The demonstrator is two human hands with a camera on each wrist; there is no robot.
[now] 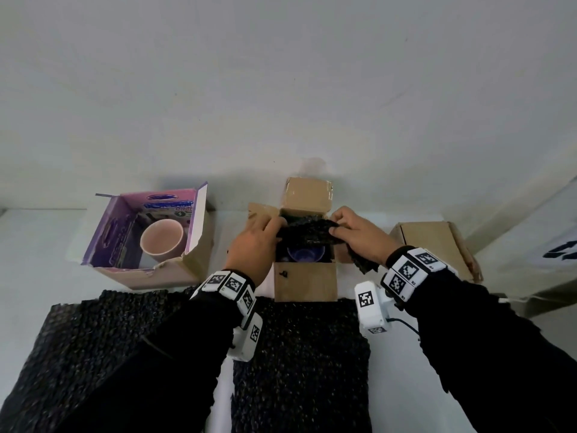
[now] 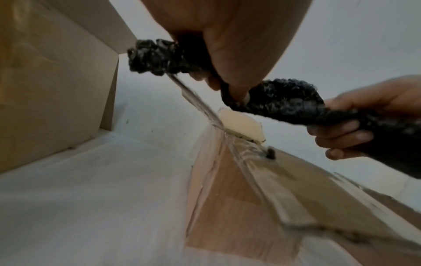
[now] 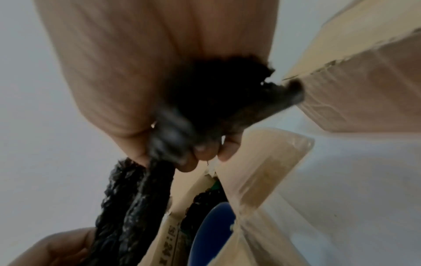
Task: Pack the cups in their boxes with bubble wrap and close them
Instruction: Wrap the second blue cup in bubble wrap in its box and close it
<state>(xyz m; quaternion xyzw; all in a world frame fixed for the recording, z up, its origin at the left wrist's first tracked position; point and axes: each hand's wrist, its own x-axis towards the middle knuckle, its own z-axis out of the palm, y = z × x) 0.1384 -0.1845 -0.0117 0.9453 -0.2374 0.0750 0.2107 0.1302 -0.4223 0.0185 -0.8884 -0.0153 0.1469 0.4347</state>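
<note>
A brown cardboard box (image 1: 305, 281) stands open in the middle of the table with a blue cup (image 1: 306, 255) inside. Over its opening both hands hold a folded piece of black bubble wrap (image 1: 307, 232). My left hand (image 1: 259, 237) pinches its left end and my right hand (image 1: 356, 235) grips its right end, where a corner hangs down. The left wrist view shows the black wrap (image 2: 280, 100) stretched between the left hand (image 2: 227, 59) and the right hand (image 2: 355, 126). The right wrist view shows the wrap (image 3: 145, 194), the blue cup (image 3: 212, 234) and the right hand (image 3: 159, 90).
At the left, a purple-printed open box (image 1: 150, 270) holds a pink cup (image 1: 161, 241). A third brown box (image 1: 437, 245) lies at the right. Two black bubble wrap sheets (image 1: 299, 364) lie on the white table near me. A white wall is close behind.
</note>
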